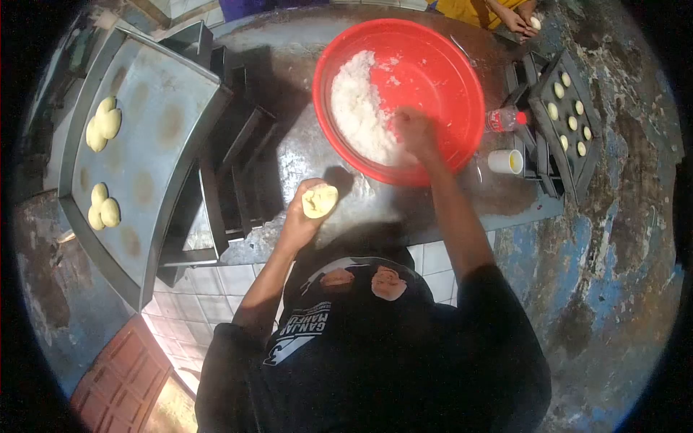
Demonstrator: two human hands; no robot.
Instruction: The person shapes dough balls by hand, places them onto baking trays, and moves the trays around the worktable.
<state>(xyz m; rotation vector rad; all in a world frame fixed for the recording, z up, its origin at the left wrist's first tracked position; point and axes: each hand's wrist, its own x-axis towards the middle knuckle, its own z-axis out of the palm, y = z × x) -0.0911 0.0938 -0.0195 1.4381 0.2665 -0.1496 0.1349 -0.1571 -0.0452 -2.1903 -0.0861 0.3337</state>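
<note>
My left hand [297, 220] is cupped around a piece of pale yellow dough [320, 201], held up in front of the table's near edge. The dough's top looks hollowed. Inside a large red basin [440, 79], my right hand [416, 133] is curled closed at the edge of a white crumbly heap [359, 108]. Its fingertips are hidden and slightly blurred, so what they hold, if anything, does not show. The white heap fills the basin's left side, with loose crumbs scattered on the red bottom.
At left, a large metal tray [162, 79] bears clusters of dough balls [105, 206] on stacked trays. To the right are a red-capped bottle [505, 120], a white cup [505, 162] and a dark tray [577, 169] with several dough pieces. Another person's hands [518, 19] hold a small pale piece.
</note>
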